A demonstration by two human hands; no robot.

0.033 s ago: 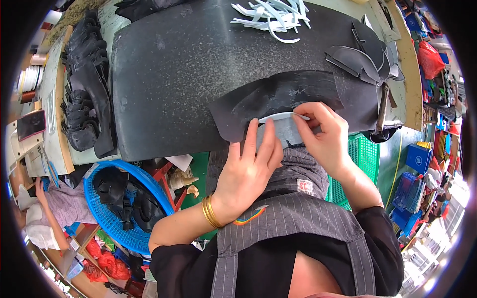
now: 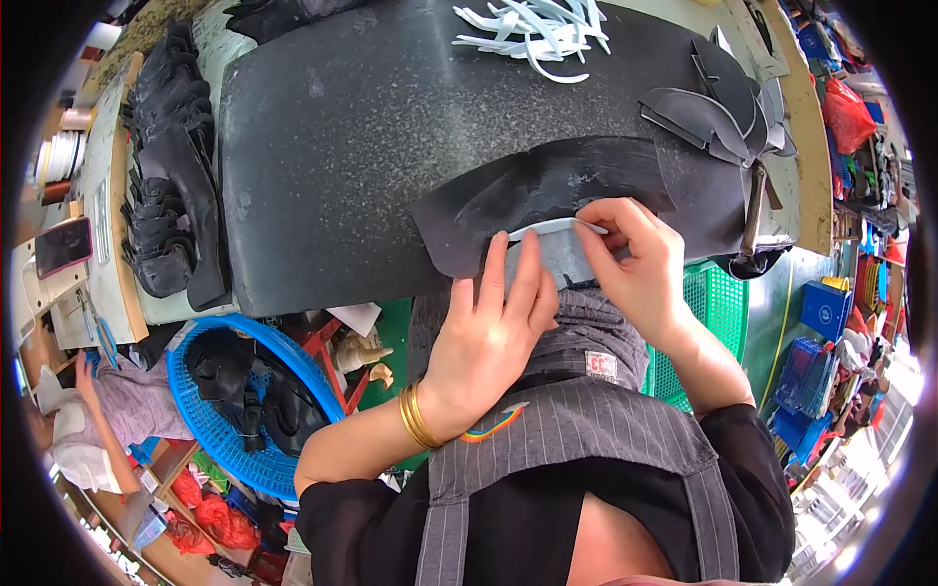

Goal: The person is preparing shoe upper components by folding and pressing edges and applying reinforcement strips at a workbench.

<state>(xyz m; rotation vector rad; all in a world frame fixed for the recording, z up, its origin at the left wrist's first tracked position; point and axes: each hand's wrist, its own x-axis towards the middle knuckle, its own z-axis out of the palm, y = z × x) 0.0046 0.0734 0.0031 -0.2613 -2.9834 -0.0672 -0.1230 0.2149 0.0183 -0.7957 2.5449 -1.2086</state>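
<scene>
A curved black leather-like piece [image 2: 547,181] lies at the near edge of the dark bench, with a grey underside flap [image 2: 557,259] turned toward me. Along the edge between them runs a thin pale blue strip [image 2: 543,228]. My left hand [image 2: 493,342] has its fingers stretched out and apart, two fingertips pressing on the strip's left end. At the other end, my right hand [image 2: 635,264] pinches the strip between thumb and forefinger. More pale strips [image 2: 542,34] lie in a loose heap at the far side of the bench.
The dark bench top [image 2: 322,186] spreads before me. Stacked black pieces [image 2: 161,176] stand left, more cut pieces [image 2: 718,112] right, beside a hammer [image 2: 752,215]. Below are a blue basket [image 2: 259,332] of black pieces and a green basket [image 2: 689,322]. Another person [image 2: 127,400] is at far left.
</scene>
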